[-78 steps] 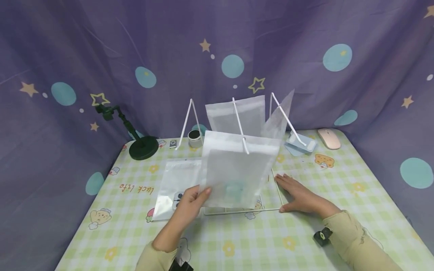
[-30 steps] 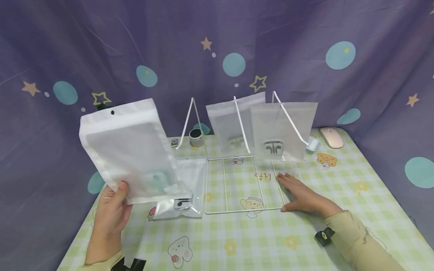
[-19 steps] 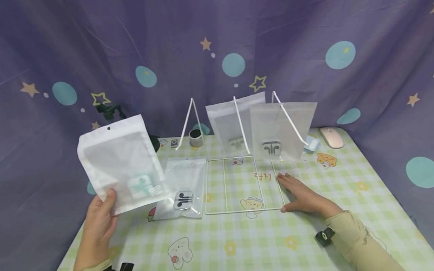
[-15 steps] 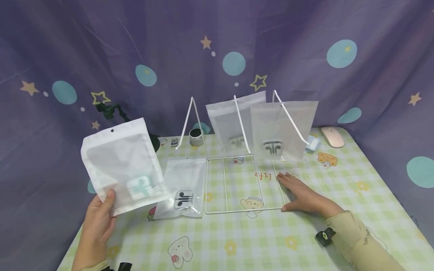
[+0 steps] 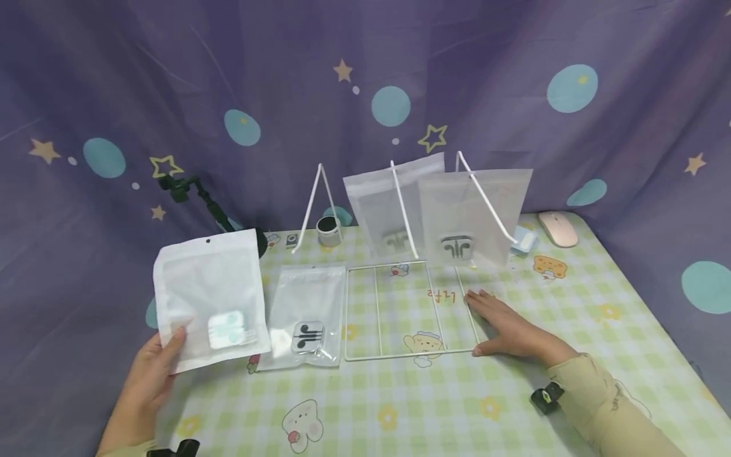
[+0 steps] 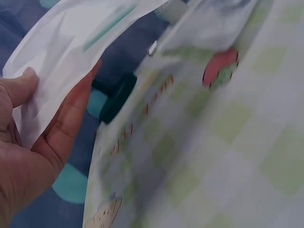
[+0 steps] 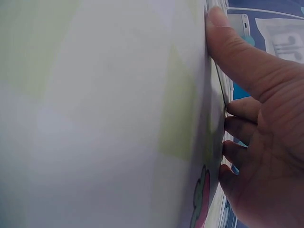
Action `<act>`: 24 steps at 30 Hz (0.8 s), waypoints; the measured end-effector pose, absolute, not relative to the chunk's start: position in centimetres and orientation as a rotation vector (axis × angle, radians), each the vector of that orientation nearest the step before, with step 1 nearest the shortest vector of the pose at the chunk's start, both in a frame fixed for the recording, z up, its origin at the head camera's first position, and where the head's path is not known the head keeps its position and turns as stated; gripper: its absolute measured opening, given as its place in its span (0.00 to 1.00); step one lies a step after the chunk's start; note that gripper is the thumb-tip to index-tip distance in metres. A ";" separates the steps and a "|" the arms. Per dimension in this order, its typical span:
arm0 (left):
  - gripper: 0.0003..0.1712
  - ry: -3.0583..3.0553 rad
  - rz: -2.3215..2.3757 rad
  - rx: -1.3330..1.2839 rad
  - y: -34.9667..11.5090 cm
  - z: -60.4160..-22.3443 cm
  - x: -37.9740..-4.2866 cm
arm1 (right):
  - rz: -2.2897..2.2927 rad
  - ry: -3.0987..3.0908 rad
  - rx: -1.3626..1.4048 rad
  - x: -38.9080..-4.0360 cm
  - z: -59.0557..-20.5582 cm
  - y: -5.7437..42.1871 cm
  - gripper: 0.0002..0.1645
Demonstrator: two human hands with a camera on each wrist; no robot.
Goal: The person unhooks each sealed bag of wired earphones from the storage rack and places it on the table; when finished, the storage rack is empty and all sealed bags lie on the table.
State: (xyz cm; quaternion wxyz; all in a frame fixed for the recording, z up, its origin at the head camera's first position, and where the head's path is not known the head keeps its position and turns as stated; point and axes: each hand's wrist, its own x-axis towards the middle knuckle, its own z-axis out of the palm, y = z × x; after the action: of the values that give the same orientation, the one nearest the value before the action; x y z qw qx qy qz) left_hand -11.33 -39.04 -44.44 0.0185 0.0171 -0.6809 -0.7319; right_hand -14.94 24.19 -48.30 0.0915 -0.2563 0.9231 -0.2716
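My left hand (image 5: 145, 377) pinches a white-bordered zip bag (image 5: 205, 282) by its lower left edge, thumb in front and fingers behind. The bag stands upright above the table's left side; a white and teal item (image 5: 225, 330) shows through near its bottom. Beside it, a clear zip bag (image 5: 308, 292) with black earphones (image 5: 308, 336) in a case lies flat. My right hand (image 5: 511, 330) rests spread on the table, thumb and fingertips at the right side of a white wire rack (image 5: 394, 357). Two frosted bags (image 5: 480, 206) hang on the rack's middle and right hooks.
The left hook (image 5: 311, 206) carries no bag. Behind stand a dark lamp-like stand (image 5: 211, 206), a small white cup (image 5: 329, 232) and a small grey gadget (image 5: 292, 240). A light blue item (image 5: 524, 241) and a pink mouse (image 5: 558, 229) lie at the back right.
My left hand has carried the bag from in front of the rack out to the left, then lowered and turned it more upright. The right hand has stayed at the rack.
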 end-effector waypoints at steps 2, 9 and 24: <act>0.12 -2.159 -2.301 0.050 -40.1 -44.8 -11.7 | -0.807 2.744 -0.758 -14.9 -48.3 24.2 0.60; 0.06 -2.514 -2.032 0.392 -42.3 -45.1 -12.6 | -0.832 2.739 -0.759 -15.0 -48.5 24.2 0.60; 0.48 -2.790 -1.764 0.682 -43.3 -48.0 -14.4 | -0.842 2.732 -0.757 -15.0 -48.5 24.2 0.61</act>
State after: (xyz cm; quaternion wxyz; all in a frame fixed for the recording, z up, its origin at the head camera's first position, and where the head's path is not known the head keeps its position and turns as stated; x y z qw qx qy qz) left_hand -14.44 -43.32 -47.97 -0.1143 0.2010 -0.8223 -0.5200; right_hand -15.04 24.19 -48.50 0.0922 -0.2549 0.9199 -0.2834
